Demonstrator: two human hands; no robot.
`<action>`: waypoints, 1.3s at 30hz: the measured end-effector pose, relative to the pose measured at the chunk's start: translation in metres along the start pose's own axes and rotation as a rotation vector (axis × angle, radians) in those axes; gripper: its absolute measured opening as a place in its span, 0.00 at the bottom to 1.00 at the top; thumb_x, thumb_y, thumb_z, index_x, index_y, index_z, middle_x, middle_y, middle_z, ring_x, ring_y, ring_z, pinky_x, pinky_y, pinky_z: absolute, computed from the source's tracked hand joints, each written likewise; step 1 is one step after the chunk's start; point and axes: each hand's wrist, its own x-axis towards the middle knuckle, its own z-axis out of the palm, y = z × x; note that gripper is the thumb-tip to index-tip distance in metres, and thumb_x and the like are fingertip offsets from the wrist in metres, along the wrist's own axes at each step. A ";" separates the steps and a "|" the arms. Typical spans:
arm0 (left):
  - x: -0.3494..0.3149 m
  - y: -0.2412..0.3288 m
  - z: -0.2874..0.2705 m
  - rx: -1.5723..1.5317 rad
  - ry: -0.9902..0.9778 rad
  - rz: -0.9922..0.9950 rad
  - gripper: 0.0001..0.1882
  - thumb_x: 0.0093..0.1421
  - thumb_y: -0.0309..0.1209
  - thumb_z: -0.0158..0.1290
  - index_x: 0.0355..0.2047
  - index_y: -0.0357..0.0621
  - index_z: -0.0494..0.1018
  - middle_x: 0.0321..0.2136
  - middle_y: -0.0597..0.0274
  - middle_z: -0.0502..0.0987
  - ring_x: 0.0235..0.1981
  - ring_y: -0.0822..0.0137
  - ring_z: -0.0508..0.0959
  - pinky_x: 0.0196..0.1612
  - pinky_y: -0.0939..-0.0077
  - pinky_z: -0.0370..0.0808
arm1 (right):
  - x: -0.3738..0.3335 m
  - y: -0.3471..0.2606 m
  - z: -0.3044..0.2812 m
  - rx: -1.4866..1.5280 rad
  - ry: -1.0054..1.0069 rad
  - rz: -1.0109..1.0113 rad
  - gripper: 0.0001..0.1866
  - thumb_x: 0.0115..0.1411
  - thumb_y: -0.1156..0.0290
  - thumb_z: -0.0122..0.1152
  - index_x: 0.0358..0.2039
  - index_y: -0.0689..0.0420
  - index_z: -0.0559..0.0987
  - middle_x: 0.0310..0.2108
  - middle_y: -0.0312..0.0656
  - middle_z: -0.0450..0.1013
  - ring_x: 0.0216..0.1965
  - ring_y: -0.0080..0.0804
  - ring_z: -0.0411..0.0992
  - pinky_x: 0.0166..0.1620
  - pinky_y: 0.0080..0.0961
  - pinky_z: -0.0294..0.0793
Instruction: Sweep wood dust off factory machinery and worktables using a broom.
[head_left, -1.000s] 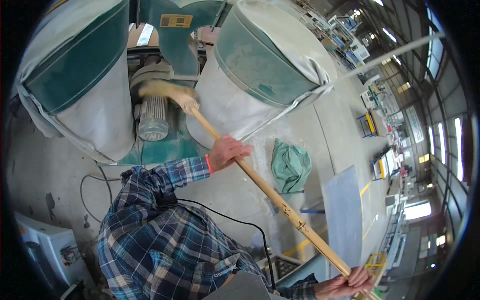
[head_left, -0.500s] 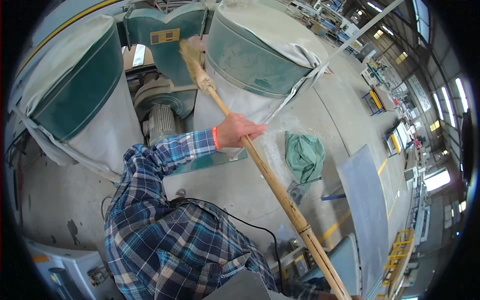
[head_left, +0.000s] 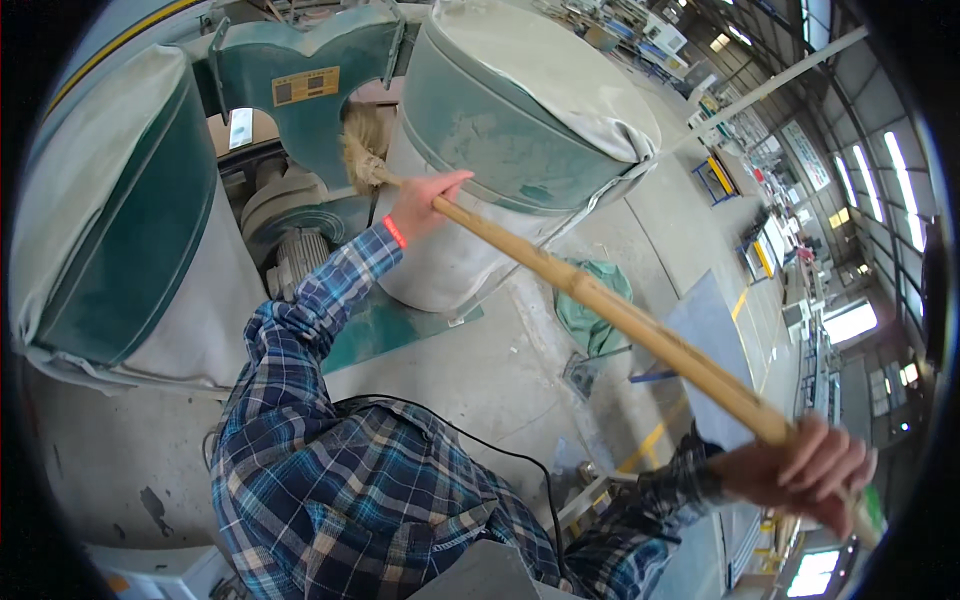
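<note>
A person's left hand (head_left: pixel 425 205) and right hand (head_left: pixel 812 470) both clamp a long bamboo broom (head_left: pixel 600 300), its bristles at the far gap between two dusty green-banded dust bags (head_left: pixel 520 130), which still look grey with dust, beneath a yellow rectangular label (head_left: pixel 306 86) on the green housing.

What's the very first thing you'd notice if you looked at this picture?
The long bamboo broom slants across the middle. The left hand grips it near the straw head, up by the green machine; the right hand grips its far end at the lower right. Two big dusty cloth bags with green bands stand left and top centre.
</note>
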 end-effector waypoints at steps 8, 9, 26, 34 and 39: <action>-0.070 -0.218 0.062 -0.129 0.036 -0.324 0.10 0.57 0.24 0.51 0.39 0.41 0.77 0.32 0.50 0.79 0.36 0.53 0.79 0.40 0.67 0.74 | -0.030 0.241 0.088 -0.296 -0.164 0.390 0.18 0.64 0.48 0.53 0.38 0.50 0.66 0.20 0.33 0.64 0.16 0.24 0.58 0.19 0.23 0.60; -0.093 -0.232 0.055 -0.175 -0.058 -0.343 0.10 0.57 0.25 0.52 0.39 0.40 0.77 0.32 0.50 0.79 0.37 0.53 0.79 0.41 0.67 0.74 | -0.040 0.247 0.086 -0.344 -0.020 0.426 0.17 0.65 0.49 0.51 0.38 0.50 0.66 0.19 0.33 0.62 0.15 0.23 0.58 0.19 0.22 0.60; -0.083 -0.082 -0.016 -0.115 -0.107 -0.097 0.14 0.54 0.28 0.51 0.42 0.41 0.75 0.21 0.52 0.71 0.26 0.50 0.73 0.30 0.60 0.68 | -0.053 0.105 0.124 -0.354 0.230 0.031 0.12 0.69 0.60 0.46 0.33 0.53 0.64 0.15 0.29 0.55 0.12 0.15 0.53 0.14 0.18 0.59; -0.168 -0.015 -0.034 -0.076 -0.176 -0.182 0.19 0.48 0.26 0.53 0.43 0.46 0.75 0.19 0.59 0.74 0.23 0.54 0.75 0.27 0.61 0.69 | -0.044 0.072 0.098 -0.287 0.340 0.098 0.10 0.71 0.62 0.42 0.37 0.55 0.63 0.12 0.24 0.50 0.08 0.10 0.46 0.09 0.08 0.48; -0.141 -0.002 -0.070 0.101 -0.181 -0.092 0.19 0.48 0.26 0.54 0.43 0.49 0.76 0.19 0.62 0.74 0.22 0.59 0.76 0.26 0.63 0.68 | -0.093 -0.002 0.088 -2.012 0.075 -0.130 0.39 0.65 0.53 0.54 0.66 0.63 0.51 0.32 0.34 0.60 0.26 0.17 0.58 0.38 0.19 0.64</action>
